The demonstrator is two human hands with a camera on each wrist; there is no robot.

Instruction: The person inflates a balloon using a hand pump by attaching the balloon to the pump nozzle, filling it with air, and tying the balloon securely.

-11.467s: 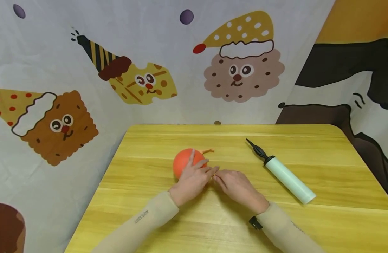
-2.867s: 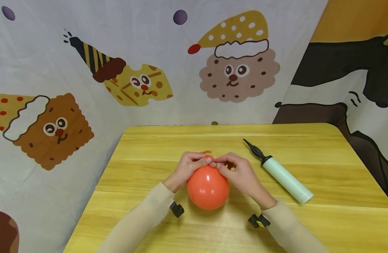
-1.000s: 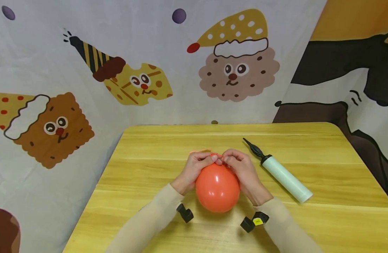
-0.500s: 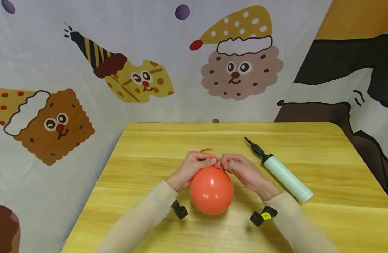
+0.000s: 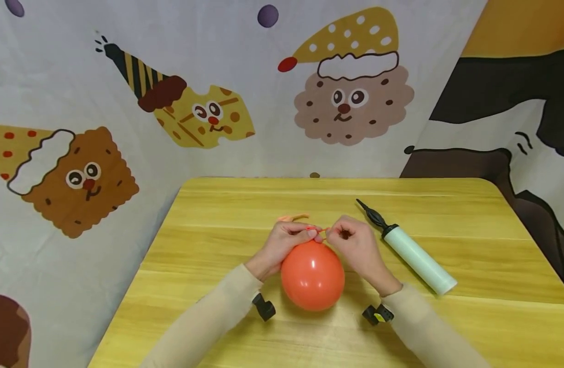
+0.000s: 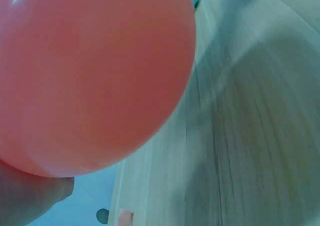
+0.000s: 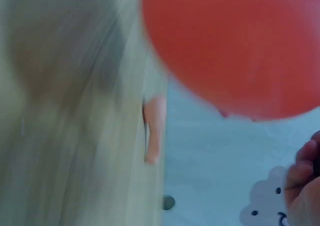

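A round inflated orange-red balloon (image 5: 312, 278) hangs low over the wooden table, its neck end turned away from me. My left hand (image 5: 279, 246) pinches that neck between thumb and fingers at the top. From there thin orange strands (image 5: 324, 230) stretch across to my right hand (image 5: 359, 250), whose curled fingers pinch their far end. Whether the strands are string or a rubber band, I cannot tell. Both wrist views are largely filled by the balloon (image 6: 95, 76). In the right wrist view, the fingers of my right hand (image 7: 303, 186) show at the right edge.
A limp, uninflated orange balloon (image 5: 293, 218) lies on the table just behind my left hand. To the right rests a hand pump (image 5: 419, 259) with a pale green barrel and black nozzle. A cartoon-printed cloth (image 5: 273, 158) hangs behind the table (image 5: 217, 197).
Earlier the balloon lay under my left hand; since then it has turned neck-away in front of me. In the last half second my right hand has pulled slightly away, drawing the strands out.
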